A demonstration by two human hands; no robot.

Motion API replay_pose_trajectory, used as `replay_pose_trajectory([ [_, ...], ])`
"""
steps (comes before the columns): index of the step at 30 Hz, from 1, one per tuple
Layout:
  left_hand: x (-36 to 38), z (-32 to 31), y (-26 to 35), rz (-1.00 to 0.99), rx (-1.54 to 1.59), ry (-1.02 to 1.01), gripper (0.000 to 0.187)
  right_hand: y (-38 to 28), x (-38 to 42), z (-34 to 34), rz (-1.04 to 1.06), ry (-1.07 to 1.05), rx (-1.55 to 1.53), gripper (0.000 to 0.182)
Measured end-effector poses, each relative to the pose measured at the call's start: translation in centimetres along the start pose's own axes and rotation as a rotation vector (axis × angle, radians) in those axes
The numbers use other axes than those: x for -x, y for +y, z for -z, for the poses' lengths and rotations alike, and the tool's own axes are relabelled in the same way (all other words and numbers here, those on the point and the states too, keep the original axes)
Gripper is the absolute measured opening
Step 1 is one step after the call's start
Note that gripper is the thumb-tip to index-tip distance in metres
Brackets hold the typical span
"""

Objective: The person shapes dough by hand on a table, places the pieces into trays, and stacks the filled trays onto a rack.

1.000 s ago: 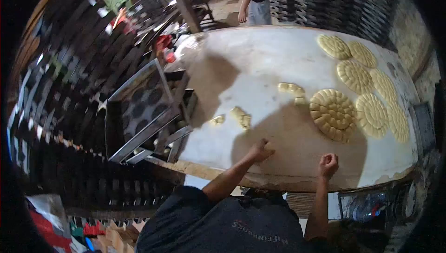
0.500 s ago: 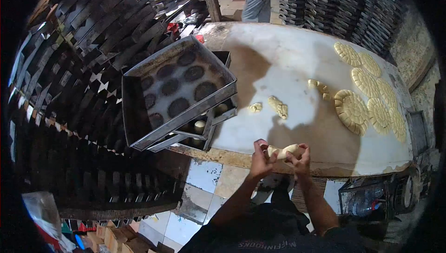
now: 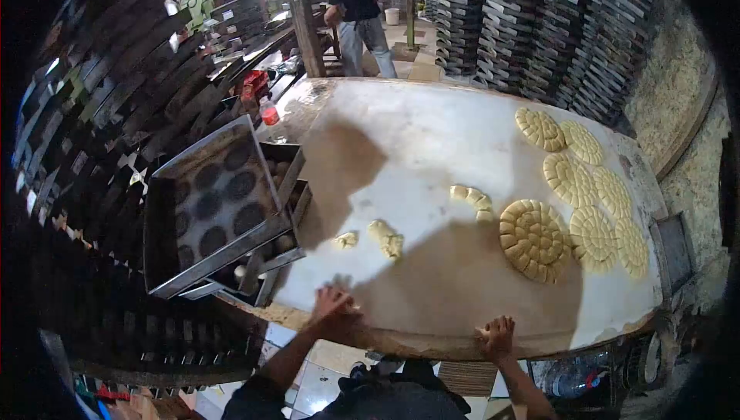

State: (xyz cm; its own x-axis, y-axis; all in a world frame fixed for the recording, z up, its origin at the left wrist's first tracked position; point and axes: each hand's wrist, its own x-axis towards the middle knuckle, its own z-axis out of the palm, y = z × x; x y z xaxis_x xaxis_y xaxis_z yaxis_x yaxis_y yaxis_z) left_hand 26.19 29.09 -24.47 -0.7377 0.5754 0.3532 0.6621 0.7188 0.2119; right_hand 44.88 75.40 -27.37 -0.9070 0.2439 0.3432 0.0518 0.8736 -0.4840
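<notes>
My left hand [image 3: 334, 307] is at the near edge of the marble-like table, its fingers curled over; a small pale bit that looks like dough shows beside the thumb. Farther right along the same edge, my right hand [image 3: 499, 335] is closed, with a pale bit of dough [image 3: 482, 333] peeking out at its left side. Most of what both hands hold is hidden by the fingers. Beyond my left hand lie a small dough lump [image 3: 346, 240] and a longer dough piece [image 3: 385, 239]. A curved row of dough pieces [image 3: 471, 199] rests near a large scored dough round [image 3: 535, 241].
Several more scored dough rounds [image 3: 592, 238] cover the table's right side. Stacked metal trays [image 3: 220, 262] stand at its left, overhanging the edge. A bottle with red contents [image 3: 268, 111] is at the far left corner. Behind the table, a person [image 3: 358, 15] stands near tall tray stacks [image 3: 515, 15].
My hands, together on one dough piece before, have moved apart and down to the table edge, left hand leftward. The view has tilted up and shifted, showing more of the person behind.
</notes>
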Motion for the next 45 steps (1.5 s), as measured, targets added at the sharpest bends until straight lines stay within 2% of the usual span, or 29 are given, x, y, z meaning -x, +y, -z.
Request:
replay_pose_trajectory([
  [1,-2.1,1.0,-0.7,-0.005,-0.075,0.036,0.049,0.6,-1.1,0.8,0.187,-0.145,0.220,0.040],
  [2,-4.6,0.4,-1.4,0.091,0.011,0.027,0.050,3.2,-3.0,-0.4,0.195,-0.157,0.324,0.036],
  [4,-8.6,-1.0,-0.3,0.218,0.160,0.006,0.052,-0.2,-9.2,-0.4,0.237,0.005,0.132,0.044],
  [6,-11.0,-3.9,3.8,0.217,0.327,0.066,0.050,-6.0,-12.4,-0.6,-0.015,-0.023,-0.107,0.041],
  [7,-11.6,-5.3,5.6,0.196,0.431,0.115,0.047,-5.9,-11.0,-3.7,0.086,-0.056,-0.049,0.040],
  [9,-10.4,-4.9,10.4,0.238,0.404,0.042,0.037,-6.6,-6.2,-7.1,0.262,-0.255,0.002,0.038],
  [10,-9.3,-5.1,11.1,0.082,0.297,0.030,0.032,-6.7,-4.1,-7.4,0.339,-0.425,0.007,0.037],
  [11,-7.7,-5.3,11.8,-0.070,0.187,0.014,0.027,-6.3,-3.3,-5.7,0.430,-0.432,-0.085,0.036],
  [13,-3.5,-3.0,10.4,-0.049,0.375,-0.066,0.023,-2.7,-4.0,-3.4,0.525,-0.440,-0.190,0.035],
  [14,-2.6,-2.9,6.9,-0.043,0.367,-0.076,0.023,0.3,-4.8,-2.8,0.576,-0.397,-0.055,0.032],
  [16,-2.8,-4.9,-1.4,0.560,0.256,-0.621,0.025,1.4,-8.9,-2.4,0.507,-0.298,0.047,0.028],
  [17,-5.2,-4.5,0.2,0.331,0.069,0.062,0.024,0.4,-12.3,-2.0,0.390,-0.248,0.013,0.027],
  [18,-9.5,-2.8,1.0,0.247,0.130,0.082,0.023,-1.0,-14.2,-3.2,0.299,-0.205,-0.055,0.027],
  [19,-11.9,-4.0,2.8,0.358,0.164,0.156,0.021,-2.6,-14.9,-4.7,0.214,-0.170,-0.118,0.027],
  [21,-13.9,-6.0,6.5,0.575,0.308,0.226,0.021,-5.7,-13.3,-6.6,0.292,-0.148,0.008,0.027],
  [23,-12.2,-5.9,9.7,0.420,0.258,0.210,0.020,-6.4,-11.4,-5.3,0.397,-0.199,0.026,0.027],
  [25,-6.7,-6.7,8.2,0.092,0.111,0.129,0.018,-4.8,-9.3,-3.1,0.512,-0.326,-0.129,0.026],
  [27,-2.7,-5.2,2.5,0.147,0.324,-0.437,0.019,-0.2,-10.6,-1.6,0.607,-0.358,-0.170,0.025],
  [29,-3.1,-1.5,-0.2,0.355,0.145,-0.030,0.018,1.8,-13.3,-0.9,0.400,-0.336,-0.087,0.020],
  [32,-9.4,-1.6,-1.7,0.392,0.105,0.129,0.020,-0.7,-17.7,-5.2,0.330,-0.104,0.072,0.016],
  [34,-12.8,-3.8,0.1,0.454,0.173,0.207,0.024,-5.0,-18.4,-7.3,-0.091,0.078,0.026,0.018],
  [35,-13.4,-4.8,1.0,0.486,0.208,0.246,0.027,-6.2,-18.0,-7.8,-0.087,0.075,0.045,0.018],
  [37,-12.0,-6.3,1.9,0.599,0.581,0.070,0.022,-8.8,-16.1,-8.7,-0.069,0.130,-0.077,0.019],
  [39,-8.5,-4.7,3.2,0.048,0.139,-0.001,0.021,-9.3,-13.2,-8.5,-0.019,0.090,-0.076,0.022],
  [40,-6.9,-3.3,3.0,0.035,0.160,0.004,0.021,-9.2,-12.2,-8.1,-0.066,0.080,-0.091,0.027],
  [42,-4.0,-0.7,1.8,0.056,0.277,-0.122,0.022,-8.7,-10.1,-6.8,-0.126,0.071,-0.088,0.033],
  [43,-3.9,-0.1,1.0,0.052,0.279,-0.119,0.022,-8.5,-9.8,-6.2,-0.323,0.028,-0.233,0.035],
  [44,-4.2,0.4,0.6,0.209,0.409,-0.253,0.025,-9.7,-9.9,-6.4,-0.516,-0.020,-0.390,0.038],
  [45,-4.5,1.1,0.3,0.364,0.532,-0.393,0.029,-11.4,-9.8,-7.6,-0.519,-0.019,-0.402,0.038],
])
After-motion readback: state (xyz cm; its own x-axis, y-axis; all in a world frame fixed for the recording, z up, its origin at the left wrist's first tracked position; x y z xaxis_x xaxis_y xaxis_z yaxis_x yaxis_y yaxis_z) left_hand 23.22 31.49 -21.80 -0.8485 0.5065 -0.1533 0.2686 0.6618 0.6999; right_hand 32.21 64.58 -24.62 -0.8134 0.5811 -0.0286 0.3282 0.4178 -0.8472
